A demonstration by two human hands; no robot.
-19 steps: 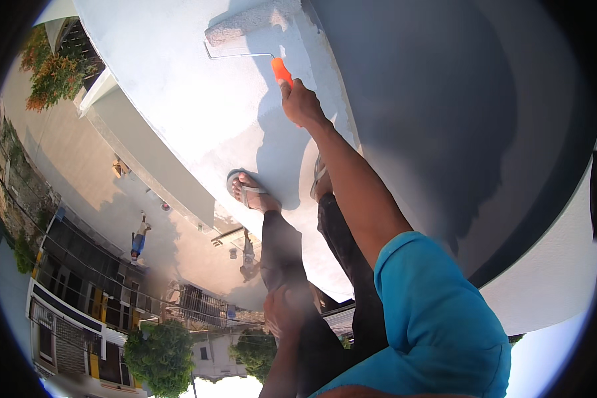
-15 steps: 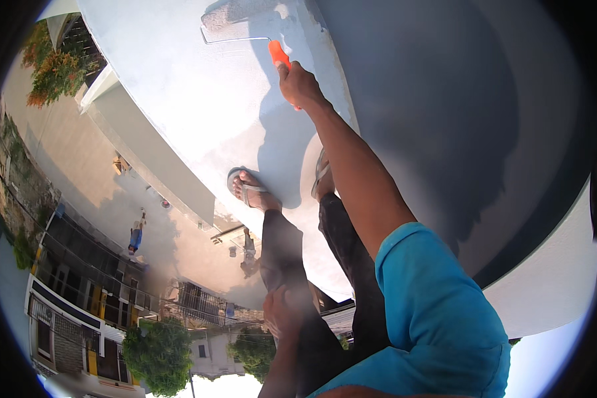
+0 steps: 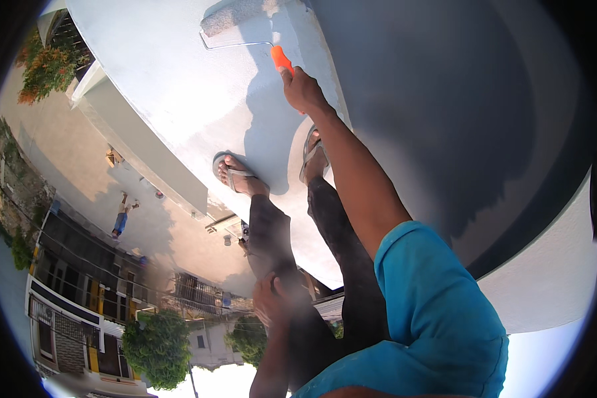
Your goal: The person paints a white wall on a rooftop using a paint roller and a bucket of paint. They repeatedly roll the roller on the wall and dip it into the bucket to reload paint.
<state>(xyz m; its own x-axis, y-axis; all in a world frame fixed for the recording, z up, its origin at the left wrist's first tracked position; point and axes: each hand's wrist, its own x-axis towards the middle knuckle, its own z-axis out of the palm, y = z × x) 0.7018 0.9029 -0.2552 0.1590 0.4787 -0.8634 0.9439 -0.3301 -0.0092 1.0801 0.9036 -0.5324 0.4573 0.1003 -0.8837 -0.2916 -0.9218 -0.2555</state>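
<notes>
- The right hand (image 3: pixel 303 89) is stretched far out in front, its grip closed around the orange handle (image 3: pixel 281 58) of a paint roller (image 3: pixel 235 20)
- The roller's sleeve, grey-white with paint, lies flat against the white ledge surface (image 3: pixel 179 86) near the top of the view; a thin bent metal frame joins it to the handle
- The right arm runs from a bright blue sleeve (image 3: pixel 438 312) at the lower right up to the hand — bare from elbow to wrist
- The left hand (image 3: pixel 272 302) rests on the left knee, fingers wrapped over the dark trouser leg (image 3: pixel 272 239); its grip is closed on the knee and holds no tool
- Two feet in grey sandals stand on the ledge: the left foot (image 3: pixel 235 174) near its outer edge, the right foot (image 3: pixel 314 154) just below the right hand
- The person's shadow falls on the white surface between the feet and the roller
- To the right a grey wall (image 3: pixel 444 99) lies in shade
- Beyond the ledge's edge, far below — a paved yard (image 3: pixel 66 166), a small figure (image 3: pixel 121 213), orange-flowering shrubs (image 3: pixel 46 69), green trees (image 3: pixel 156 345) and a building with yellow window frames (image 3: pixel 79 298)
</notes>
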